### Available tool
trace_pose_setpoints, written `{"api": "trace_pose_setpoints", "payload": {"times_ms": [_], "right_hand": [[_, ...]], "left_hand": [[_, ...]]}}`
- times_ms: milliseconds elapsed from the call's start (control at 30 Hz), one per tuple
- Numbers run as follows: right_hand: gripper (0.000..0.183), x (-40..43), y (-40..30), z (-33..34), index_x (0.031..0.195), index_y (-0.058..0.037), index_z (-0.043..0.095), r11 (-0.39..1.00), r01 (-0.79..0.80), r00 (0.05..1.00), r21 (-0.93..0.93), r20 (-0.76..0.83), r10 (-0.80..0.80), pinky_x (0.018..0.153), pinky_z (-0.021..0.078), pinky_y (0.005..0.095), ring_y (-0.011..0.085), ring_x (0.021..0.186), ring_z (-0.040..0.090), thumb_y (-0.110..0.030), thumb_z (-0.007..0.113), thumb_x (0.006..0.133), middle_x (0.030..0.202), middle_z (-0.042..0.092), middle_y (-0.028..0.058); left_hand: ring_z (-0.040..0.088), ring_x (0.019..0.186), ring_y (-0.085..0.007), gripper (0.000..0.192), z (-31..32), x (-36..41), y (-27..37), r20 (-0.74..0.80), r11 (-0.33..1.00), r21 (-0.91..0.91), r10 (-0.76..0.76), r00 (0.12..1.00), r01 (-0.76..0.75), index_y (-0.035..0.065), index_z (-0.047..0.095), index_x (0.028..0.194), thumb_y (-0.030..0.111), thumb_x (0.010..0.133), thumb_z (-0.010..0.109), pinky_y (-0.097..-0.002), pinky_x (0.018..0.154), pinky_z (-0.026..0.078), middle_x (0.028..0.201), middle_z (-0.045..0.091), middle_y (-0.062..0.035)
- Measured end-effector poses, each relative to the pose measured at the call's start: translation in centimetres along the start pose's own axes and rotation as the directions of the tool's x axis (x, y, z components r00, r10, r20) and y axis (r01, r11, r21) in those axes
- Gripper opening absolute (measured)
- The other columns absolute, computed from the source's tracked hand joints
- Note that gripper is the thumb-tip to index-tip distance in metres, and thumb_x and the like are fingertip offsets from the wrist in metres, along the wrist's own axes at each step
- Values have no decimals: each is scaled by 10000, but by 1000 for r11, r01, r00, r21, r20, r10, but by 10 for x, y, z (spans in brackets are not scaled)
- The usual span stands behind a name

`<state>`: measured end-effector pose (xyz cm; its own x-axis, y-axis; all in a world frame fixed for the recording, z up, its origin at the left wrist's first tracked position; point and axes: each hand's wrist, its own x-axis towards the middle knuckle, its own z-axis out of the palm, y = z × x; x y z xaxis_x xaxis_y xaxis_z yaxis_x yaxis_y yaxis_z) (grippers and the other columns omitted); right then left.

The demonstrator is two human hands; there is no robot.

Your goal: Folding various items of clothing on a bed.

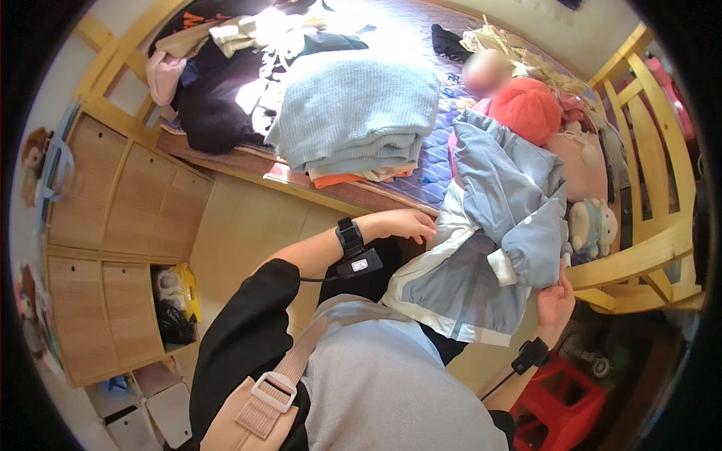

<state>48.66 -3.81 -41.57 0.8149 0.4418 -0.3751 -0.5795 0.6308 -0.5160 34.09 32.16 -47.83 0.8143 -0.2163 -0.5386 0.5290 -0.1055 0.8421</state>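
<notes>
A grey-blue jacket (496, 186) with a white hem and cuff hangs over the bed's edge in front of me. My left hand (410, 224) is beside its left side, fingers partly curled; whether they touch the cloth is unclear. My right hand (555, 296) is at the jacket's right edge by the sleeve, palm turned up, its fingertips partly hidden behind the cloth. Left of the jacket, a folded light-blue ribbed knit (361, 107) tops a stack of folded clothes on the bed. A red knitted hat (525, 111) lies just beyond the jacket.
Dark and white clothes (220, 96) are heaped at the bed's far left. A plush toy (593, 228) sits by the wooden bed rail (632, 262) on the right. A red plastic stool (558, 406) stands at lower right, wooden cabinets (84, 186) at left.
</notes>
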Motion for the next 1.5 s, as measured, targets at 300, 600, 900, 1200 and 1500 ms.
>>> {"api": "trace_pose_setpoints", "payload": {"times_ms": [300, 600, 900, 1200, 1500], "right_hand": [[595, -7, 14, 12, 1349, -97, 289, 973, -104, 994, -207, 15, 110, 954, 320, 497, 288, 1207, 361, -53, 482, 788, 1332, 361, 111], [320, -2, -13, 3, 1180, 15, 433, 933, 353, 935, 68, -3, -354, 995, 317, 397, 225, 1057, 497, -124, 443, 892, 1188, 491, 139], [442, -7, 22, -2, 1270, -155, 363, 983, 150, 987, 108, -72, -143, 971, 95, 660, 270, 1260, 240, -231, 486, 852, 1374, 254, 93], [500, -2, 38, -10, 1319, -185, 314, 997, -23, 997, -73, -78, 17, 1000, 151, 587, 282, 1198, 345, -148, 496, 855, 1334, 341, 58], [353, -10, -36, -94, 1160, 32, 479, 926, 352, 935, 137, -22, -353, 1005, 305, 478, 319, 1115, 468, -139, 420, 857, 1214, 494, 168]], "left_hand": [[552, 960, -146, 401, -8, -7, 4, -30, 999, -18, -26, 999, 26, 93, 534, 1163, 363, 867, 508, -276, 802, 394, 1046, 588, -32], [531, 945, -116, 391, 14, 9, -15, -20, 999, -43, 14, 1000, -15, 97, 542, 1147, 352, 851, 521, -264, 802, 392, 1051, 572, -9], [433, 1117, -212, 642, 62, 22, -40, -214, 962, -269, -98, 972, 38, -78, 337, 1271, 300, 814, 583, -284, 929, 339, 1240, 434, -177], [439, 964, -127, 734, 81, -11, 1, 166, 898, -436, 12, 986, 63, 110, 100, 1415, 295, 864, 547, -297, 768, 405, 1128, 435, -41], [442, 926, -118, 648, 84, -5, -3, 197, 900, -433, 51, 979, 41, 121, 202, 1402, 216, 867, 554, -282, 791, 397, 1039, 400, 3]]}}
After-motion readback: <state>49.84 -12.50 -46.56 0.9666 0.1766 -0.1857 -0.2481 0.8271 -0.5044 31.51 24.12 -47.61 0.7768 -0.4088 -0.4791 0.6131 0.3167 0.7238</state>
